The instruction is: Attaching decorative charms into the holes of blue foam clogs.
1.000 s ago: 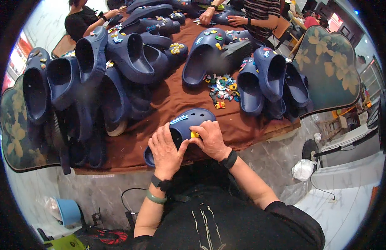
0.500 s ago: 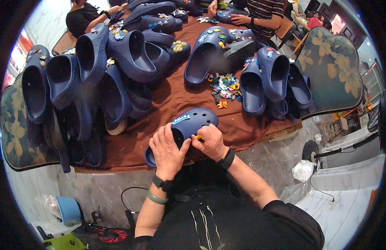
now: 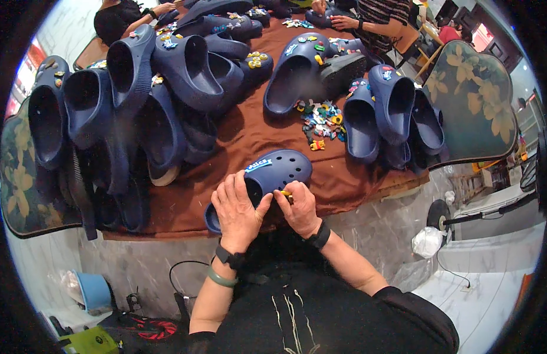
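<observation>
A dark blue clog (image 3: 291, 162) with round holes lies on its side at the table's near edge, toe pointing to the right. Its upper bears a light blue and white letter charm (image 3: 259, 164). My left hand (image 3: 235, 203) is wrapped over the heel and opening, steadying the clog. With thumb and forefinger my right hand (image 3: 300, 207) pinches a small yellow shoe charm (image 3: 286, 194) against the clog's near side. Its shape is mostly covered by my fingers. Beyond the clog lies a loose pile of colourful charms (image 3: 322, 121), with a yellow and red figure charm (image 3: 317, 144) close to it.
Stacked blue clogs (image 3: 90, 106) crowd the left side, and more clogs (image 3: 394, 106) stand at the right. A brown cloth (image 3: 238, 138) covers the table. Across it, two people's hands (image 3: 344, 22) work on clogs. A blue bucket (image 3: 95, 292) stands on the floor at left.
My right hand's fingers have shifted slightly on the yellow charm, showing more of it. The clog has turned a little, and my left hand keeps its hold.
</observation>
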